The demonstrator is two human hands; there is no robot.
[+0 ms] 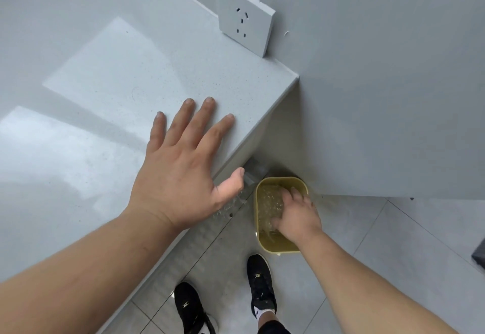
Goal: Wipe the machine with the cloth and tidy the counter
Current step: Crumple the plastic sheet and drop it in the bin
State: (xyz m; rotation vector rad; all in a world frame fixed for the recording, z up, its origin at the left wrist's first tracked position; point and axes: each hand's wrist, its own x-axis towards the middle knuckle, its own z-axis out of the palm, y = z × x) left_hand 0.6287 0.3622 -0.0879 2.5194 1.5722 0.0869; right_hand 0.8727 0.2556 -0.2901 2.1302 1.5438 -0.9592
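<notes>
Two bare hands, one on the pale grey speckled worktop (105, 76), one in a bin.
Left hand (181, 168) lies flat, fingers spread, empty, near the worktop's front right corner. Right hand (295, 215) reaches into the yellow plastic bin (258, 234) on the floor, pressing crinkled clear plastic (270, 202); its grip cannot be told.

text: none legible | wall socket (245, 29) — small mark at top corner, too blurred to read | shoes (261, 285) — gold emblem, no letters

Two hands (181, 176), one bin (262, 244), one socket (244, 25), two shoes (261, 283).
</notes>
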